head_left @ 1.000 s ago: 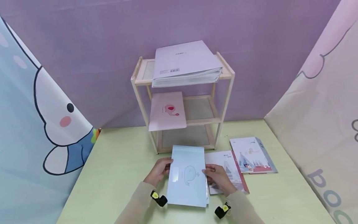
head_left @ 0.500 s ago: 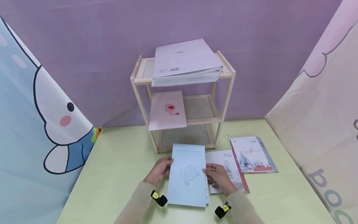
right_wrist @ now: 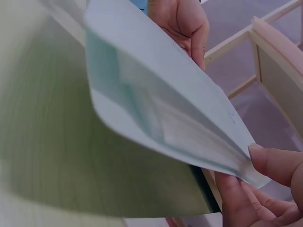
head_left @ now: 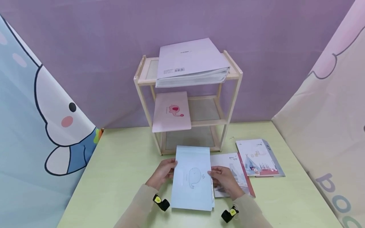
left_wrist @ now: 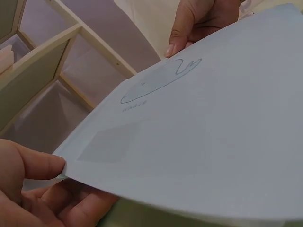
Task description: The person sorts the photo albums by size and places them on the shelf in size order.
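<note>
A light blue booklet (head_left: 192, 196) with a whale drawing on its cover is held between both hands over the near part of the table. Its left edge is pinched by my left hand (head_left: 163, 172), thumb on top and fingers beneath. My right hand (head_left: 226, 180) pinches the opposite edge in the same way. The covers (right_wrist: 123, 127) gap apart in the right wrist view, showing pale sheets inside. Close by my right hand, and partly behind it, lies a book with a red spine (head_left: 246, 179).
A wooden three-tier shelf (head_left: 233, 95) stands behind the booklet. On its top lies a thick pale lilac folder (head_left: 191, 61); a pink booklet with an elephant (head_left: 171, 118) sticks out from the middle tier. Another illustrated book (head_left: 258, 158) rests at the right of the green table (head_left: 114, 177).
The camera view has shifted slightly. Both hands keep their grip on the blue booklet, which stays in nearly the same place; the glare on its cover has faded.
</note>
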The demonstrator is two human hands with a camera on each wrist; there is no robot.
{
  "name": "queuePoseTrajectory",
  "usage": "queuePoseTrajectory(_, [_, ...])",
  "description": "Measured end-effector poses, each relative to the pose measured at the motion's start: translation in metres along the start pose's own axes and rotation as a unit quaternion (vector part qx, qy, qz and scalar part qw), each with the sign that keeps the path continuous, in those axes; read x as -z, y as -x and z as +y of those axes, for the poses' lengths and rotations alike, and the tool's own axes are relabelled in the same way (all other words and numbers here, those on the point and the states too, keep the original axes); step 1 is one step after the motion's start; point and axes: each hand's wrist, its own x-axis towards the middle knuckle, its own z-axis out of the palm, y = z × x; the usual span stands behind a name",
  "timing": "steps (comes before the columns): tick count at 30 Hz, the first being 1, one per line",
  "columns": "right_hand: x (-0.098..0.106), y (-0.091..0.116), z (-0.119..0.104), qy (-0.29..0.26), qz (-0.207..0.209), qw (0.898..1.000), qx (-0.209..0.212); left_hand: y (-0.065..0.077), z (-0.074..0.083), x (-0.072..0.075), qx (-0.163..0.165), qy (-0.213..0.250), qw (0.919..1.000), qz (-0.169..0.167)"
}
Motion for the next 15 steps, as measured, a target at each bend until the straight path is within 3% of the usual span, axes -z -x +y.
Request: queuePoseTrajectory(15, [0.011,0.008,-0.011,-0.02,-0.019,1.0,0.006,0.006,0.007,-0.004,-0.014,0.017,0.9996,-0.019])
